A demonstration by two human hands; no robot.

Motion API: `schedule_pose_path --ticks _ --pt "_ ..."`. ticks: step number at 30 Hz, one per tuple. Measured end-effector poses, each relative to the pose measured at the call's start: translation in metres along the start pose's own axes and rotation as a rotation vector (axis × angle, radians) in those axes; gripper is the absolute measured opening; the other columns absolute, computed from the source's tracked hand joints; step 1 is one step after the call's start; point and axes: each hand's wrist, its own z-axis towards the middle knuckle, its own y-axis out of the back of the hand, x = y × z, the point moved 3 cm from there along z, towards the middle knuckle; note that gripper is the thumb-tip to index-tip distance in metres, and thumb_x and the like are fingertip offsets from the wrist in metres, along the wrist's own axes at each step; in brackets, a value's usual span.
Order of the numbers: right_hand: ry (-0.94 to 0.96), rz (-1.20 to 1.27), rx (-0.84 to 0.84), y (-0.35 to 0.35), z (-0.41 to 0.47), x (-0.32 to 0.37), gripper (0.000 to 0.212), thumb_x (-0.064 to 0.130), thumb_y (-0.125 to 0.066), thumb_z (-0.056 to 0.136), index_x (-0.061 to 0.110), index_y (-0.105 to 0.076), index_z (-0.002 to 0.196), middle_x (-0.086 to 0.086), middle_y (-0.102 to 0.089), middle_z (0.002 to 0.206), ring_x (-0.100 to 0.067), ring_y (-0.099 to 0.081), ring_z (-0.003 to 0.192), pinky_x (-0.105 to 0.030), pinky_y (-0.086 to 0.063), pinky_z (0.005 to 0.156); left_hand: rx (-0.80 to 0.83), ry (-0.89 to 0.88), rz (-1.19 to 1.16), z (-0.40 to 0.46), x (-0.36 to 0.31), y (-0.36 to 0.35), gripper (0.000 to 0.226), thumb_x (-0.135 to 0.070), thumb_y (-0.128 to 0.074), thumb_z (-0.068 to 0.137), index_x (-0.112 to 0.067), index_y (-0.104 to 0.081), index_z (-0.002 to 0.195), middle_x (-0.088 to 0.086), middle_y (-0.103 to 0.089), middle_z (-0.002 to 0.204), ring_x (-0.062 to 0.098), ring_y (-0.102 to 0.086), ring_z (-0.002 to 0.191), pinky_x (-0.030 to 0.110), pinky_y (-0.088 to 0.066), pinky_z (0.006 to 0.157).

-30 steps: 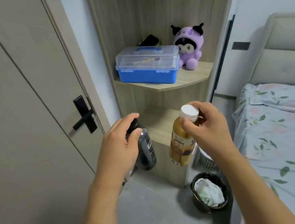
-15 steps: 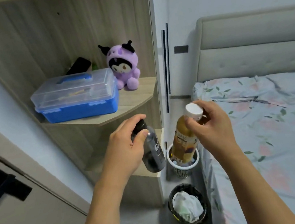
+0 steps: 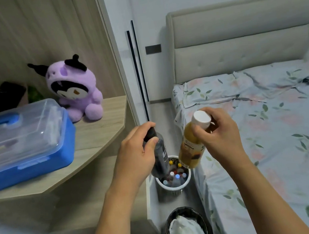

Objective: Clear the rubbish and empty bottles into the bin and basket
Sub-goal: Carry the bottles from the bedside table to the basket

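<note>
Dark and see-through, a grey plastic bottle (image 3: pixel 160 156) is hanging by its black cap from the left hand (image 3: pixel 135 159), whose thumb and fingers are curling round the neck. Just beside it, the right hand (image 3: pixel 219 137) is pinching the white cap of an orange juice bottle (image 3: pixel 190 147), which is tilting with its base toward the left. Both bottles are hovering directly over a white basket (image 3: pixel 174 187) standing on the floor between the wooden shelf unit (image 3: pixel 100 136) and the bed (image 3: pixel 269 120); coloured bottle caps are showing inside it. Nearer the camera, a black bin (image 3: pixel 185 229) is holding crumpled white rubbish. On the shelf, a blue box with a clear lid (image 3: pixel 20 143) is sitting beside a purple plush toy (image 3: pixel 74 92).
</note>
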Motion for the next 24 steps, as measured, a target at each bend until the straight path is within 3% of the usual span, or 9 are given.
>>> schedule_pose_path --ticks 2,5,9,17,21,24 --pt "-0.036 0.034 0.009 -0.002 0.019 -0.023 0.029 0.013 -0.071 0.075 0.022 -0.064 0.101 0.004 -0.058 0.099 -0.010 -0.058 0.089 -0.028 -0.051 0.077 0.023 0.031 -0.014 0.019 0.006 -0.020 0.034 -0.014 -0.061 0.090 -0.027 -0.060 0.121 -0.012 -0.060 0.110 0.001 -0.053 0.092 0.005 -0.041 0.078" --pt "-0.053 0.036 0.037 -0.013 0.051 -0.060 0.028 0.014 -0.070 0.075 0.025 -0.063 0.099 0.005 -0.057 0.096 -0.012 -0.057 0.089 -0.033 -0.052 0.079 0.054 0.056 -0.007 0.051 0.020 -0.056 0.033 -0.015 -0.060 0.091 -0.025 -0.060 0.123 -0.012 -0.060 0.112 0.000 -0.053 0.094 0.004 -0.041 0.079" --pt "-0.071 0.002 0.030 -0.043 0.092 -0.127 0.026 0.016 -0.071 0.074 0.027 -0.061 0.095 0.007 -0.056 0.094 -0.009 -0.055 0.088 -0.035 -0.051 0.080 0.069 0.108 0.020 0.098 0.068 -0.116 0.033 -0.016 -0.058 0.092 -0.026 -0.058 0.123 -0.011 -0.059 0.111 0.006 -0.054 0.097 0.023 -0.047 0.086" --pt "-0.226 -0.136 0.182 -0.165 0.111 -0.389 0.028 0.022 -0.071 0.077 0.032 -0.058 0.099 0.007 -0.052 0.096 0.000 -0.052 0.087 -0.024 -0.047 0.080 0.156 0.304 0.088 0.134 0.298 -0.309 0.034 -0.019 -0.054 0.094 -0.025 -0.055 0.128 -0.005 -0.059 0.116 0.018 -0.056 0.101 0.029 -0.045 0.090" --pt "-0.235 -0.194 0.241 -0.219 0.102 -0.517 0.022 0.023 -0.070 0.078 0.029 -0.059 0.096 0.002 -0.054 0.094 0.001 -0.051 0.083 -0.007 -0.037 0.073 0.219 0.346 0.129 0.126 0.409 -0.407 0.036 -0.020 -0.051 0.096 -0.023 -0.052 0.131 -0.001 -0.058 0.123 0.021 -0.055 0.106 0.034 -0.046 0.094" --pt "-0.215 -0.263 0.303 -0.252 0.098 -0.591 0.019 0.027 -0.067 0.080 0.027 -0.061 0.098 0.003 -0.056 0.098 -0.004 -0.051 0.084 -0.015 -0.040 0.075 0.236 0.389 0.142 0.115 0.469 -0.464 0.036 -0.022 -0.050 0.096 -0.021 -0.051 0.132 0.001 -0.059 0.123 0.022 -0.056 0.105 0.038 -0.047 0.094"
